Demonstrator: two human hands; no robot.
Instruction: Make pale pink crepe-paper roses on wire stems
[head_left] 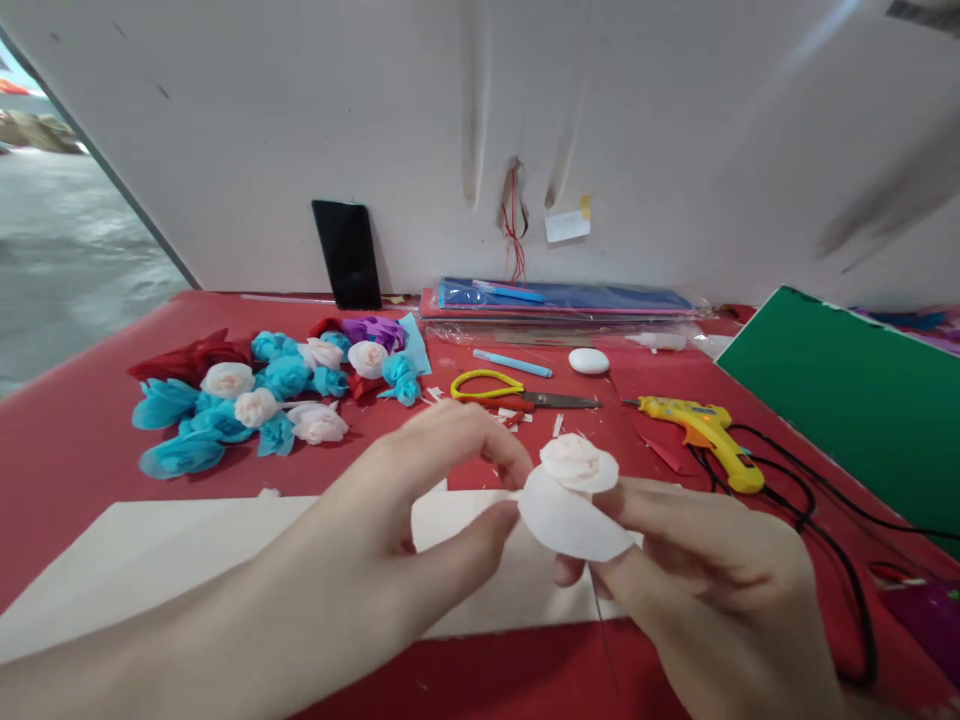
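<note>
A white paper flower (570, 510) with a rolled centre and one broad outer petal is held up in front of me. My right hand (712, 560) grips it from the right, thumb and fingers closed about its base. A thin dark stem hangs down below the flower. My left hand (397, 500) reaches in from the left, its thumb and forefinger closed on the petal's left edge. Beneath both hands lies a strip of white paper (187, 540) on the red tabletop.
Blue, white, red and purple paper flowers (281, 378) are heaped at left. Scissors (525, 392), a blue pen (512, 362) and a white egg-shaped object (589, 361) lie beyond my hands. At right are a yellow glue gun (709, 430) with a black cord and a green board (847, 400).
</note>
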